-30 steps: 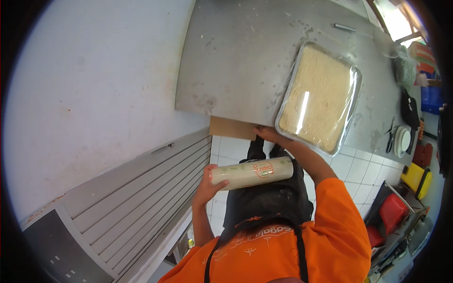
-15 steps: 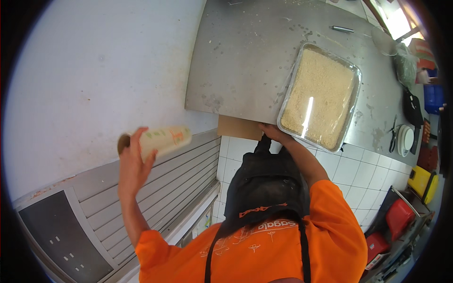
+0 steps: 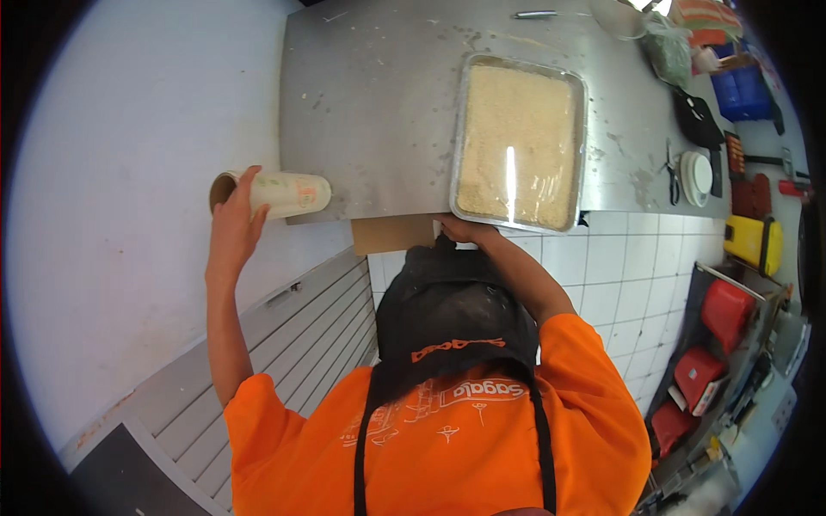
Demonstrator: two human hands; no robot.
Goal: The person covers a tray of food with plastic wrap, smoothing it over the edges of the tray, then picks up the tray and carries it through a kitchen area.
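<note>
My left hand [image 3: 237, 219] wraps round a pale cream cylinder [image 3: 297, 193] with green and orange print and a hollow brown end. The cylinder lies sideways, its far end over the left front corner of the steel table [image 3: 370, 146]. My right hand [image 3: 460, 229] is at the table's front edge, beside the right end of a flat brown panel [image 3: 391, 234] sticking out below the tabletop. Its fingers are partly hidden, so its grip is unclear. Just above that hand stands a metal tray [image 3: 580, 138] of pale crumbs [image 3: 516, 129], covered with clear film.
A white wall [image 3: 146, 129] borders the table's left side. On the right are a white round scale [image 3: 695, 176], black-handled pliers [image 3: 673, 181], a bag of green stuff [image 3: 667, 52] and a blue crate [image 3: 740, 90]. A metal rod [image 3: 535, 15] lies at the back.
My left hand has raised the cylinder from in front of the shutter to the table's left front corner. My right hand stays by the brown panel. The whole view has shifted and turned.
</note>
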